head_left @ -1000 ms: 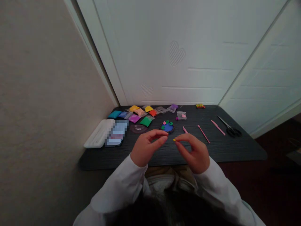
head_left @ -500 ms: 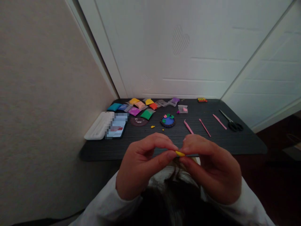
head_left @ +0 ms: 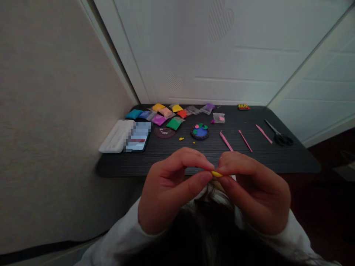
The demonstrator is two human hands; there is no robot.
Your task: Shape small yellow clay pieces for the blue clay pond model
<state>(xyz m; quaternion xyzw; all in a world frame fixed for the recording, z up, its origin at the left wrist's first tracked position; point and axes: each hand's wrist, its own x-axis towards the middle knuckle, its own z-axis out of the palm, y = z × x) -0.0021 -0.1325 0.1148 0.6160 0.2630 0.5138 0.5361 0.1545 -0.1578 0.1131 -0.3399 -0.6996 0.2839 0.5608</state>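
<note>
My left hand point(head_left: 169, 188) and my right hand point(head_left: 253, 192) are raised close to the camera, in front of the near edge of a dark table point(head_left: 291, 162). Both pinch one small piece of yellow clay point(head_left: 216, 173) between thumb and fingertips. On the table behind them lies a round dark disc with blue, green and pink clay point(head_left: 200, 132). A tiny yellow clay bit point(head_left: 181, 139) rests to its left, beside a dark brown disc point(head_left: 164, 132).
Several small bags of coloured clay point(head_left: 169, 114) lie at the back left. A white tray point(head_left: 113, 137) and a phone point(head_left: 138, 137) sit at the left edge. Three pink modelling tools point(head_left: 245, 140) and black scissors point(head_left: 279, 135) lie to the right. White panelled doors stand behind.
My hands rose from low over the table toward the camera and came together on the yellow clay. The view tilted down a little, so the table sits higher in the picture.
</note>
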